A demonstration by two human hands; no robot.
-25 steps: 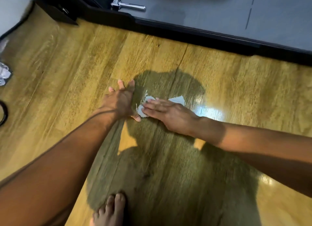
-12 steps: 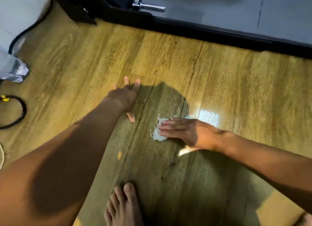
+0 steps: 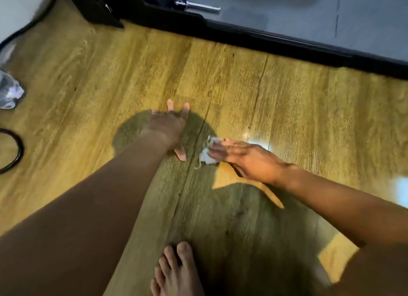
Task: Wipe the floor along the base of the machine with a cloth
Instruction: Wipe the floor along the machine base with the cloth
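Observation:
A small white frayed cloth (image 3: 207, 155) lies on the wooden floor (image 3: 220, 79), pressed down under the fingers of my right hand (image 3: 245, 160). Most of the cloth is hidden by those fingers. My left hand (image 3: 170, 128) rests flat on the floor just left of the cloth, fingers spread, holding nothing. The machine's black base (image 3: 265, 40) runs across the top of the view, well beyond both hands, with a grey panel (image 3: 309, 13) above it.
A chrome handle (image 3: 198, 6) juts from the machine near its left corner. A black cable (image 3: 24, 26) runs at top left, a crumpled plastic bag (image 3: 10, 93) and a black ring (image 3: 13, 151) lie at the left edge. My bare foot (image 3: 176, 271) stands below.
My right hand has slid the cloth leftward, closer to my left hand. The view has shifted a little, and the left hand stays planted on the floor.

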